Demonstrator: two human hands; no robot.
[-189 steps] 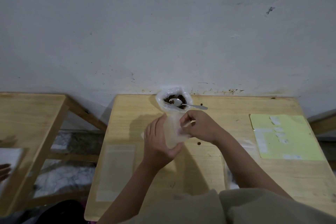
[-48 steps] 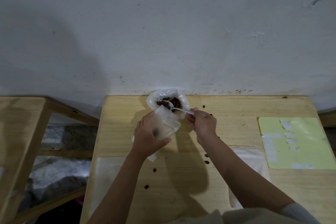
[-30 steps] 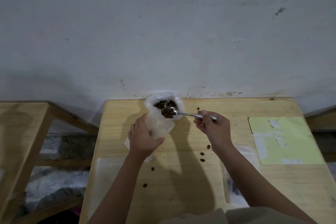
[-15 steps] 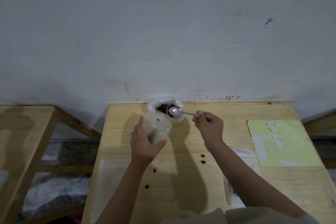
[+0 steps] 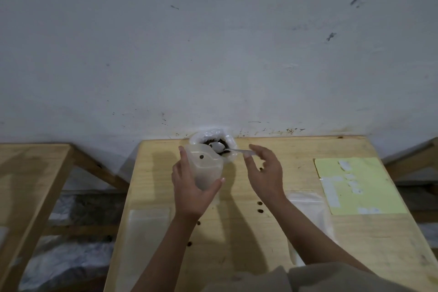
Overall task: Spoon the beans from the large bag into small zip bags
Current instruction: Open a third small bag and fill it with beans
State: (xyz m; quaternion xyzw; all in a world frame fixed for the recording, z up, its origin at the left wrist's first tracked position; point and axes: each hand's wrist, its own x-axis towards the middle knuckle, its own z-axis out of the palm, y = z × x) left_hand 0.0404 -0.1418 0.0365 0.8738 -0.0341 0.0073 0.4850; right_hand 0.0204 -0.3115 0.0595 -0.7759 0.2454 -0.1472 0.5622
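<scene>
The left hand (image 5: 192, 187) curled its fingers (image 5: 183, 161) and thumb round a soft, translucent small zip bag (image 5: 205, 168), whose contents were too blurred to read beyond one dark bean. The right hand (image 5: 265, 170) hovered with fingers spread and relaxed by the handle of the metal spoon (image 5: 218, 147); contact could not be judged. The spoon's bowl lay in the crinkled large bag (image 5: 213, 140) of dark beans at the far edge of the pale wooden bench (image 5: 308, 147), loose beans (image 5: 260, 207) scattered nearby.

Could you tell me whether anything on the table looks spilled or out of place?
Yes: loose beans lie scattered on the table, near the right hand and by the left forearm, outside both bags.
</scene>
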